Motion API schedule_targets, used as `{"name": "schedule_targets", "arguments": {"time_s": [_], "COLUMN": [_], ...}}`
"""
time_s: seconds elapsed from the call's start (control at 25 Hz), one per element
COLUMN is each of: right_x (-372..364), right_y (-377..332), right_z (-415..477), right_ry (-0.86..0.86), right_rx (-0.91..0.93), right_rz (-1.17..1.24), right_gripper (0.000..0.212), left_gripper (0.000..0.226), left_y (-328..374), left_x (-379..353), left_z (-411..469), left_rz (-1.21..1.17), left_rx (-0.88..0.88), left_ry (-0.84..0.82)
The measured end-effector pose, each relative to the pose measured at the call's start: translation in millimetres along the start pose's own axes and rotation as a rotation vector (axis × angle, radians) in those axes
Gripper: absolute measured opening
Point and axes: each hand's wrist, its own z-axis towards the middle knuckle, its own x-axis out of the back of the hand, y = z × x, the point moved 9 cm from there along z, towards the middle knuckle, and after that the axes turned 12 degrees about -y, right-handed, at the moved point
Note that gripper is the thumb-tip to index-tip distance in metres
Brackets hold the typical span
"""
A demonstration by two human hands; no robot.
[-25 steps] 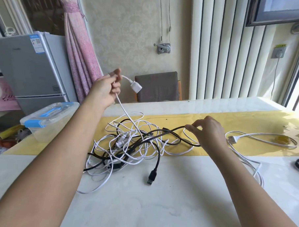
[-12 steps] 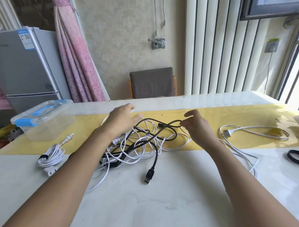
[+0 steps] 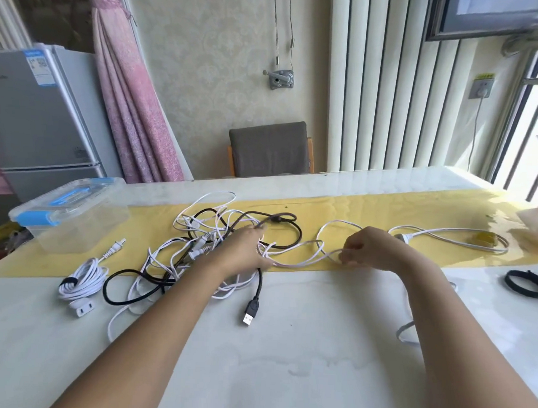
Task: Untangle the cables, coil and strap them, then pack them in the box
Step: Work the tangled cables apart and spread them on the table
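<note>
White cable (image 3: 305, 261) stretched between hands: right hand (image 3: 373, 248) pinched it; left hand (image 3: 244, 252) lay on tangle (image 3: 195, 247), grip unclear.

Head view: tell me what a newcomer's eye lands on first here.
A tangle of white and black cables sprawls mid-table across the yellow runner. The left hand rests on it, while the right hand pinches a white cable loop to its right. At the left lie one coiled white cable, already strapped, and behind it a clear box with blue latches.
</note>
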Motion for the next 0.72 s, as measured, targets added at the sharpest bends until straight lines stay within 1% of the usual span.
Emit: {"name": "schedule_targets", "arguments": {"time_s": [0.04,0.08,0.12,0.16,0.2,0.24,0.28,0.32,0.36,0.4,0.44,0.48,0.52,0.56,0.6,0.64,0.68,0.72], "right_x": [6,17,32,50,64,74,77,75,69,61,53,45,36,27,15,-1,-14,-23], "right_y": [-3,-4,-2,9,26,45,58,66,68,60,44,22,-3,-29,-53,-70,-82,-88], "right_z": [-3,-7,-14,-24,-34,-45,-51,-51,-44,-35,-26,-21,-19,-17,-14,-13,-11,-10], "right_ry": [0.034,0.11,0.228,0.377,0.533,0.667,0.733,0.695,0.595,0.502,0.424,0.384,0.353,0.304,0.25,0.195,0.145,0.13], "right_rx": [0.055,0.09,0.11,0.088,0.037,-0.051,-0.165,-0.3,-0.392,-0.415,-0.36,-0.255,-0.122,0.009,0.11,0.158,0.185,0.192], "right_rz": [0.083,0.17,0.269,0.387,0.504,0.561,0.519,0.373,0.175,0.01,-0.09,-0.067,-0.006,0.053,0.088,0.104,0.115,0.119], "right_gripper": [0.011,0.015,0.02,0.024,0.025,0.023,0.022,0.018,0.012,0.024,0.039,0.049,0.052,0.047,0.037,0.024,0.022,0.031], "left_gripper": [0.088,0.085,0.076,0.063,0.045,0.028,0.023,0.026,0.031,0.032,0.035,0.038,0.041,0.042,0.043,0.043,0.043,0.043], "left_y": [-10,-23,-35,-48,-63,-75,-87,-94,-98,-95,-89,-81,-72,-64,-59,-54,-51,-47], "left_x": [8,19,30,43,53,59,60,57,52,48,45,42,41,41,43,44,44,44], "left_z": [1,0,-4,-12,-23,-34,-40,-41,-37,-33,-29,-27,-27,-30,-32,-35,-36,-38], "left_rz": [-0.084,-0.207,-0.349,-0.477,-0.577,-0.671,-0.78,-0.888,-0.981,-1.055,-1.111,-1.154,-1.193,-1.233,-1.271,-1.31,-1.357,-1.412], "left_rx": [0.039,0.06,0.078,0.101,0.129,0.161,0.189,0.187,0.161,0.112,0.054,0.003,-0.042,-0.082,-0.119,-0.154,-0.18,-0.208], "left_ry": [0.06,0.156,0.279,0.436,0.599,0.736,0.817,0.84,0.815,0.76,0.693,0.624,0.561,0.514,0.486,0.466,0.444,0.415]}}
